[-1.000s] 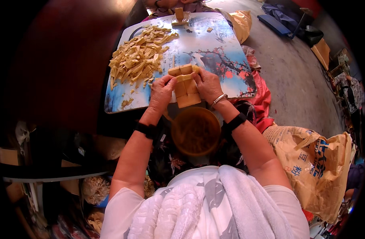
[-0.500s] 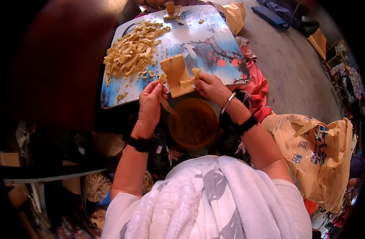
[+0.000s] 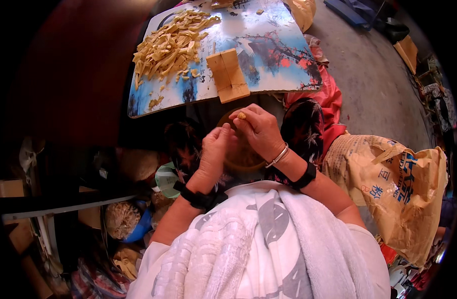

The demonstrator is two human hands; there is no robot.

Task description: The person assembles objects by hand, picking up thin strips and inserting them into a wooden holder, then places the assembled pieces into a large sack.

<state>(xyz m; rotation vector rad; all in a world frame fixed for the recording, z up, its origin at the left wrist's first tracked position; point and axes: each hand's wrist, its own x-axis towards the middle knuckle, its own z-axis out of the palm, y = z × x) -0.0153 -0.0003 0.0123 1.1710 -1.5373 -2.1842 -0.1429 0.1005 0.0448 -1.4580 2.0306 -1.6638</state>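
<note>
My right hand (image 3: 261, 130) pinches a small yellowish piece (image 3: 242, 116), whose tip shows between thumb and forefinger. Close beside it, my left hand (image 3: 214, 153) is closed with thumb and fingertips together; what it holds, if anything, is hidden. Both hands are over a round brownish bucket (image 3: 237, 162) between my knees, its inside dim and partly covered by them. Beyond the hands, an L-shaped wooden block (image 3: 226, 71) stands at the table's near edge. A heap of pale yellow strips (image 3: 171, 47) lies on the left of the table.
The table (image 3: 268, 74) has a printed bird-and-blossom top. Red cloth (image 3: 330, 99) hangs at its right side. A large brown paper sack (image 3: 388, 189) stands at my right. At lower left are a shelf edge (image 3: 84, 209) and a blue container (image 3: 142, 226).
Both hands have come back from the wooden block toward me and closer together, over the bucket. The long strip that hung from my left hand no longer shows.
</note>
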